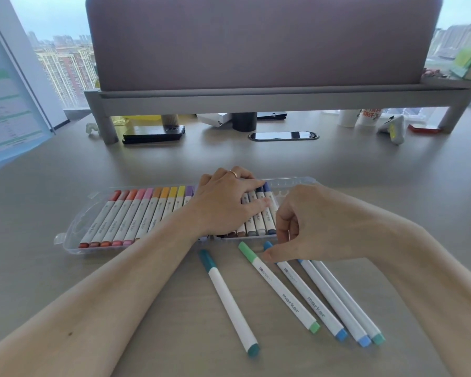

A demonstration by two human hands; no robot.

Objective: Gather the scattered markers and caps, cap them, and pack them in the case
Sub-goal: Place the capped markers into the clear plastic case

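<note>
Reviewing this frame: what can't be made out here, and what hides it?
Head view:
- Middle markers in the case: covered by the left hand.
- Far caps of the two rightmost loose markers: under the right hand.
- Whether that hand pinches the blue marker: its own fingers block the contact.
- Small print on barrels: too small.

The case (pixel 74 235) at centre left is clear, glossy plastic. The markers (pixel 280 288) have smooth, matt white plastic barrels and coloured plastic caps. The tabletop (pixel 147 164) is smooth and matt, with faint wood grain. Across the top, a cloth-covered partition (pixel 256 42) stands on a matt grey metal shelf (pixel 256 100). Below it lies a glossy black phone (pixel 152 133).
</note>
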